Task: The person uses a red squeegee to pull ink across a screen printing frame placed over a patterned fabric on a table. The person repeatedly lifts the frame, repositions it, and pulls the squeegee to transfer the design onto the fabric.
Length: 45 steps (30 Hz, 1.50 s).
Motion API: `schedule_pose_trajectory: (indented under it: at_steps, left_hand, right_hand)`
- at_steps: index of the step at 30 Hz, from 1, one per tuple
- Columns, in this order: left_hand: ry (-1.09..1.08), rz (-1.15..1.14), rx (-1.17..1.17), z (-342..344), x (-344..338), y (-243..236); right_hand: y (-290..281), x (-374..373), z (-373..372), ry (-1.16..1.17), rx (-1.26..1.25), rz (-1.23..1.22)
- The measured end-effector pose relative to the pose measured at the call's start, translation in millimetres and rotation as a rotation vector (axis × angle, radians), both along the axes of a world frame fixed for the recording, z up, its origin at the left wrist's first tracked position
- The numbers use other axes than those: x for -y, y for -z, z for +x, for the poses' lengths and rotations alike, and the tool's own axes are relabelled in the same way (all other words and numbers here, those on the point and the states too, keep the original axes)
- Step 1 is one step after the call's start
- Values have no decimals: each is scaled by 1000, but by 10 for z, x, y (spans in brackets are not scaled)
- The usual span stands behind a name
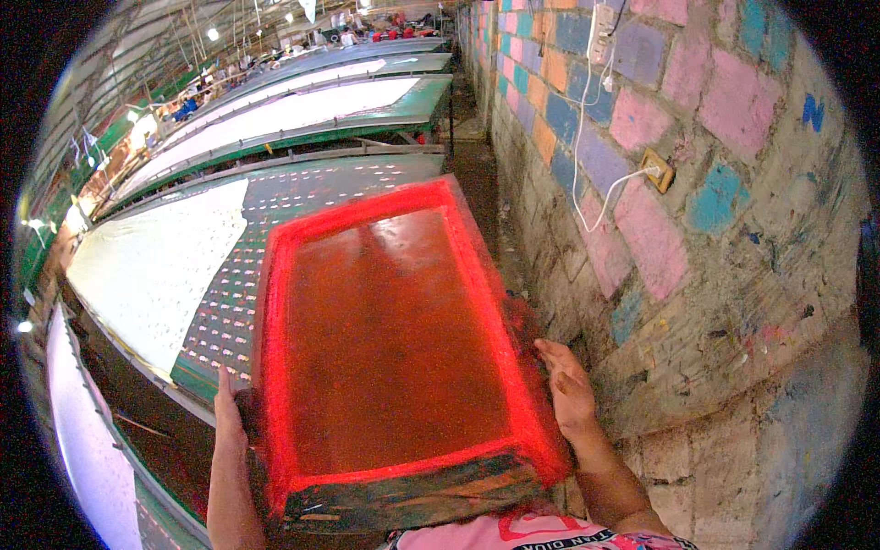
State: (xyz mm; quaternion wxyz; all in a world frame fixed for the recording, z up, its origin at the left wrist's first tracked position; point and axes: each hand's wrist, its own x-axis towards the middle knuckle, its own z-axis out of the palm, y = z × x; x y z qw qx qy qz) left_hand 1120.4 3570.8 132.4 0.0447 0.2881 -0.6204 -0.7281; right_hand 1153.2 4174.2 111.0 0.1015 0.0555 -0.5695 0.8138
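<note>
Screen-printing frame, red border, dark red mesh, tilted, ctr of view; held betw. our two hands.
Grip: our L hand, lower L, & our R hand, lower ctr-R, closed on opp. sides of it; L fingers mostly hidden, exact hold can't be told. Step (our judgement): manual positioning of frame; next move prob. calls for steady two-handed support, clearance both sides. Also: green print table, mid-L, w/ rows of white marks & white cloth; addl. tables, upper ctr. In the way: painted block wall, R, near R hand; wall socket & white cord, upper R.
</note>
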Motion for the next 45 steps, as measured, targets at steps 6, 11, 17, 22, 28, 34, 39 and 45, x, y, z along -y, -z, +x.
schedule_pose_trajectory:
  at_steps: [6,11,17,22,28,34,39,45]
  left_hand:
    - [10,98,-81,52,-154,-229]
    - [-227,55,-37,-300,30,78]
    - [-275,105,-208,-1278,-274,257]
    - [-319,-45,-11,-2242,-188,320]
    - [-529,-113,-150,-3559,-693,-48]
    - [-473,-17,-51,-4388,-348,143]
    - [-544,-91,-120,-5173,-997,42]
    - [-687,-37,-106,-6358,-1651,88]
  right_hand:
    - [-10,-166,-555,-101,-87,-3]
    - [-71,-265,-1263,-181,-160,57]
    - [-187,-275,-2556,-281,-228,36]
    - [-393,-183,-3975,-313,-272,196]
    - [-564,-97,-5380,-353,-265,220]
    - [-587,-136,-6494,-383,-204,167]
    - [-520,-300,-7585,-466,-171,110]
    - [-291,-667,-9212,-578,-180,47]
